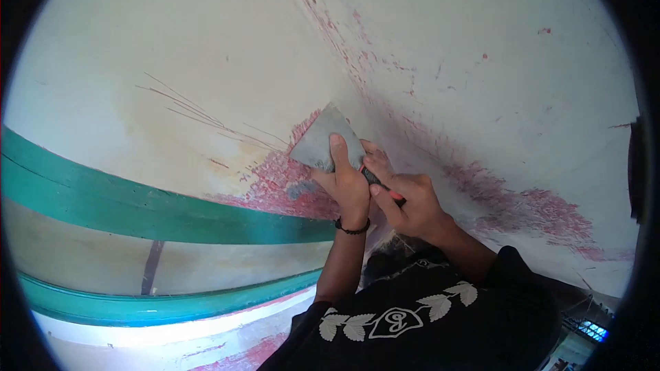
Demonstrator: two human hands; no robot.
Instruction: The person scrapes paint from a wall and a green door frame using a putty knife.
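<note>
A wide putty knife (315, 139) lies with its metal blade against the pale wall (227, 41), its edge over a patch of scraped pink paint (275, 182). My left hand (351, 191), with a dark beaded bracelet at the wrist, presses its thumb along the blade; its other fingers are mostly hidden behind. Wrapped around the black-and-red handle (372, 176) is my right hand (416, 203), the handle's end poking out by the thumb. Several thin scratch lines (196, 111) run across the wall left of the blade.
A green painted band (172, 213) curves along the left, with a second teal strip (172, 308) below it. To the right, the adjoining wall (481, 103) meets at a corner and carries more reddish scraped paint (550, 209). A dark edge (636, 172) stands far right.
</note>
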